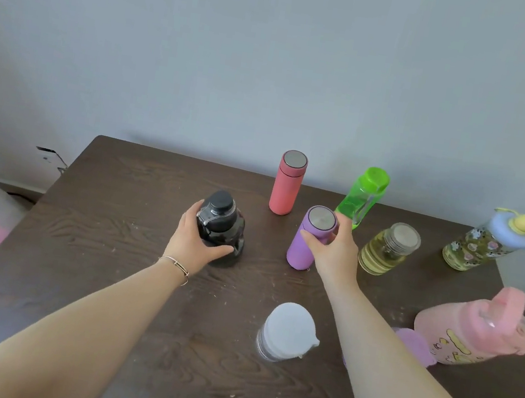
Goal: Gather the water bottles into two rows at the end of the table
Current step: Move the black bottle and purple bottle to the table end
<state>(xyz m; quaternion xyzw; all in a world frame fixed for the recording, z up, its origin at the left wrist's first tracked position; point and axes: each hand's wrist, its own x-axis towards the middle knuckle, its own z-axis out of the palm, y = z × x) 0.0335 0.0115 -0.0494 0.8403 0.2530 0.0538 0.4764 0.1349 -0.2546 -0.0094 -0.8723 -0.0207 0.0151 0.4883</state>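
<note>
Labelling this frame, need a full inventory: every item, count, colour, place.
black bottle: 1, black, left-centre, left hand around it
purple flask: 1, purple, centre, right hand on it
coral flask: 1, far edge
green bottle: 1, clear green, behind purple flask
glass jar bottle: 1, yellowish, right of centre
patterned bottle: 1, blue-yellow cap, far right
pink jug: 1, near right
white-lidded bottle: 1, near centre
table: 1, dark wood
bracelet: 1, left wrist
left hand: 1
right hand: 1
</note>
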